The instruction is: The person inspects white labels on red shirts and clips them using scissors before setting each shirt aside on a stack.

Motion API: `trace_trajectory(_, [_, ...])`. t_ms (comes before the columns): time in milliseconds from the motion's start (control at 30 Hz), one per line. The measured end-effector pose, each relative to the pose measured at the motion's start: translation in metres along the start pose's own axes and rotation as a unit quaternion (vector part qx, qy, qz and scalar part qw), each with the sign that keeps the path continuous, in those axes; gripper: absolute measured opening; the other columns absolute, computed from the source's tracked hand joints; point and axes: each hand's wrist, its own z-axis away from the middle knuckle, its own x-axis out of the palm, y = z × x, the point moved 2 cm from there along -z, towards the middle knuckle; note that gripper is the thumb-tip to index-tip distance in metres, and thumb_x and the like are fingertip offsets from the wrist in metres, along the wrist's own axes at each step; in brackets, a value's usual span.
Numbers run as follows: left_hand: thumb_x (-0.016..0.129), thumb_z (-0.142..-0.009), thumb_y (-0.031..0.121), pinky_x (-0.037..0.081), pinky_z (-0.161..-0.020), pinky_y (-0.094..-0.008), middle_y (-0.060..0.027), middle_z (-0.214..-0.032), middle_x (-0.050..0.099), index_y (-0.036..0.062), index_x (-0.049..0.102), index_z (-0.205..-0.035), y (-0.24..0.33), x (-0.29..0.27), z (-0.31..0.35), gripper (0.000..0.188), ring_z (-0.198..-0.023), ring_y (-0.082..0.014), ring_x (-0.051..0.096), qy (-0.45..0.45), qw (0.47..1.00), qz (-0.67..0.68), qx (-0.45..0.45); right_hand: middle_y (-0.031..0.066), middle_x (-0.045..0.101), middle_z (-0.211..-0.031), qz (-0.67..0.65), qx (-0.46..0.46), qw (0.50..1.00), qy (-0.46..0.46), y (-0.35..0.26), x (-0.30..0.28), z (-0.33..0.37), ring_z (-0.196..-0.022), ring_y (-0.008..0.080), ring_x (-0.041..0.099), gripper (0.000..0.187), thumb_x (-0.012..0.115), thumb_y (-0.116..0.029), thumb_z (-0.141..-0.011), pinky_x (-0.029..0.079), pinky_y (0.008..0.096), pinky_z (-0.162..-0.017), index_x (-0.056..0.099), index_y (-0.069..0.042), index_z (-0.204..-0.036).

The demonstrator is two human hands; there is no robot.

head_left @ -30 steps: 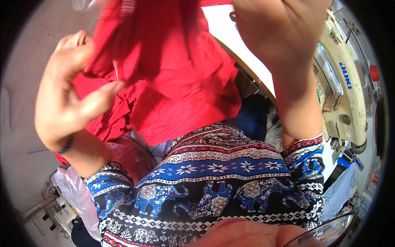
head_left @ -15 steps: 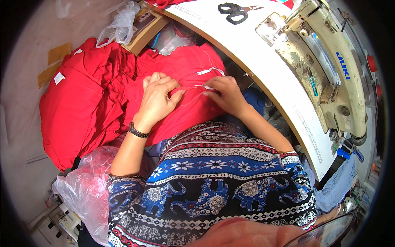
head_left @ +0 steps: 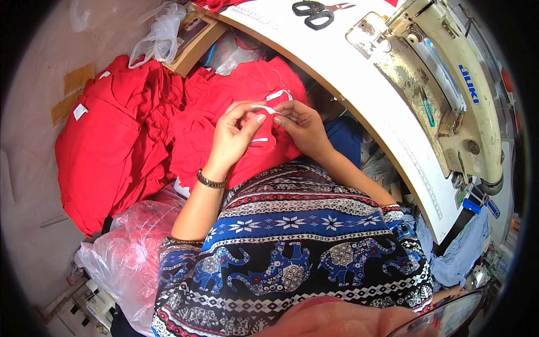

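A red cloth (head_left: 242, 81) with narrow white strips along its edges lies over my lap. My left hand (head_left: 234, 135) pinches the cloth's edge between thumb and fingers, by a short white strip (head_left: 264, 108). From the other side my right hand (head_left: 305, 129) pinches the same edge, close to the left fingertips. The white strip spans the small gap between both hands. Another white strip (head_left: 277, 95) shows just beyond the fingers. Below them, a piece of the cloth hangs with one more white strip (head_left: 259, 140) on it.
A large heap of red cloth (head_left: 115, 146) is at the left, above a clear plastic bag (head_left: 126, 241). A white sewing table (head_left: 342, 67) curves along the right, with scissors (head_left: 321, 14) and a sewing machine (head_left: 471, 106) on it. A cardboard box (head_left: 196, 39) stands at the far edge.
My left hand has moved right and the two hands have come together. The cloth's edge with its white strip is now raised between them, and a lower white strip has come into sight.
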Motion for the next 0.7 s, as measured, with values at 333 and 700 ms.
trace_trajectory(333, [0.065,-0.085,0.001,0.046,-0.081,-0.0257,-0.0064,-0.094,0.066,0.0003,0.07,-0.093,0.002,0.002,-0.006,0.009,-0.089,-0.0134,0.059,-0.079,0.996,-0.022,0.035,0.0117,0.064,-0.105,0.186,-0.009,0.982,-0.015,-0.013,-0.004,0.007,-0.097,0.0145,0.062,0.029,0.065,-0.005,-0.085,0.051,0.0279,-0.079,0.054,0.001,-0.111])
trace_trajectory(700, [0.065,-0.087,0.004,0.047,-0.07,-0.022,-0.0042,-0.096,0.066,0.001,0.068,-0.091,-0.007,0.014,0.016,0.006,-0.08,-0.0081,0.059,-0.109,0.993,0.044,0.006,0.0034,0.058,-0.085,0.362,0.001,0.929,0.076,0.018,-0.052,-0.03,-0.076,0.0134,0.057,0.026,0.066,-0.021,-0.088,0.047,0.0266,-0.069,0.061,-0.001,-0.104])
